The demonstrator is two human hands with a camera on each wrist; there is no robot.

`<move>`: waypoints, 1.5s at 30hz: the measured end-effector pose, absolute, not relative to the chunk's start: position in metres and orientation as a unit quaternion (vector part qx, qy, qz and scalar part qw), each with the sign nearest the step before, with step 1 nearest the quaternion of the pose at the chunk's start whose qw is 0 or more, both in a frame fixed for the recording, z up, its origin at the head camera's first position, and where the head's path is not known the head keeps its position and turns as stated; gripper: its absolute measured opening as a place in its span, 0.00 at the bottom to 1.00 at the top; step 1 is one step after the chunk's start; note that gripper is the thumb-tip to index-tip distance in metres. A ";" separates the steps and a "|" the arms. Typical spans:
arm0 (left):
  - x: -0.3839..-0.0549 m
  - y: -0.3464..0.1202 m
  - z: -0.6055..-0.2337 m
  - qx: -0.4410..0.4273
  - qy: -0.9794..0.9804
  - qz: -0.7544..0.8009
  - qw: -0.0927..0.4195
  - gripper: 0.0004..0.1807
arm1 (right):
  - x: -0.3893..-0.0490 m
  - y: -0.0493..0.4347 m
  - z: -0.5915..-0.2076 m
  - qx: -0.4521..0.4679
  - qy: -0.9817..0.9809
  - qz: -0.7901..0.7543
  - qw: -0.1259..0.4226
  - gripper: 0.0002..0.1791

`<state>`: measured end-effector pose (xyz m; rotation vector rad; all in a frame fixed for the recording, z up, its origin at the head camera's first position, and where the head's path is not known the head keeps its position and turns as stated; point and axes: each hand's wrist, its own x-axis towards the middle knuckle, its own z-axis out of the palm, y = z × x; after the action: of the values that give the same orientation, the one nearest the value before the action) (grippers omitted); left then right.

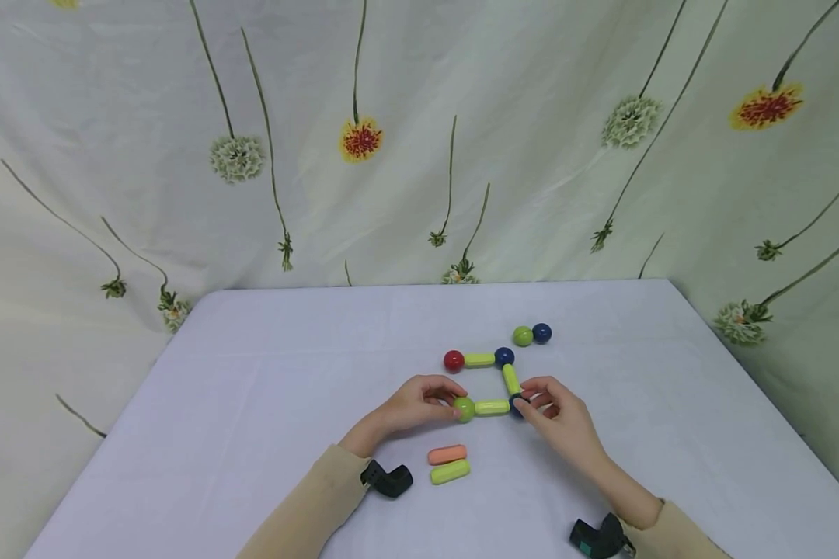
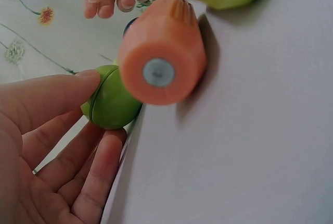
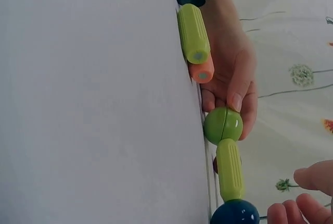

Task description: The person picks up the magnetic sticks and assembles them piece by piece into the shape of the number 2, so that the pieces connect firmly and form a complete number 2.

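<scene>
My left hand (image 1: 422, 401) pinches a green ball (image 2: 115, 104) between thumb and fingers at the near left end of a chain of toy building pieces. From that ball a yellow-green rod (image 3: 230, 169) runs right to a dark blue ball (image 3: 235, 214). A second yellow-green rod (image 1: 510, 379) leads away to another blue ball (image 1: 504, 356), then a third rod (image 1: 479, 359) ends at a red ball (image 1: 454, 360). Beside the near blue ball is my right hand (image 1: 562, 415), fingers loosely bent; in the right wrist view a gap separates them from the ball.
Nearer the front lie an orange rod (image 1: 447, 454) and a loose yellow-green rod (image 1: 450, 472), side by side. Behind the chain a green ball (image 1: 523, 335) and a blue ball (image 1: 541, 333) sit together. A flower-patterned cloth (image 1: 405, 194) hangs behind the white table (image 1: 266, 373).
</scene>
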<state>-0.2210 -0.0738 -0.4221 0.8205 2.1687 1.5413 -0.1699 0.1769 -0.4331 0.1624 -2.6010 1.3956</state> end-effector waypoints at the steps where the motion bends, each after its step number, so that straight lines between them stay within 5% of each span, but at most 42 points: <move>1: -0.221 -0.074 -0.422 0.290 0.767 0.544 0.178 0.16 | -0.168 0.175 -0.432 0.058 -0.877 0.469 0.088 0.12; 19: -0.222 -0.075 -0.421 0.302 0.771 0.534 0.169 0.15 | -0.154 0.137 -0.430 0.156 -0.882 0.444 -0.013 0.13; 45: -0.221 -0.074 -0.422 0.305 0.764 0.542 0.170 0.15 | -0.157 0.123 -0.454 0.225 -0.851 0.471 -0.061 0.10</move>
<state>-0.2208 -0.0739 -0.4224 0.8653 2.1715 1.5401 -0.1570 0.1232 -0.4535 0.7359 -2.7824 1.5404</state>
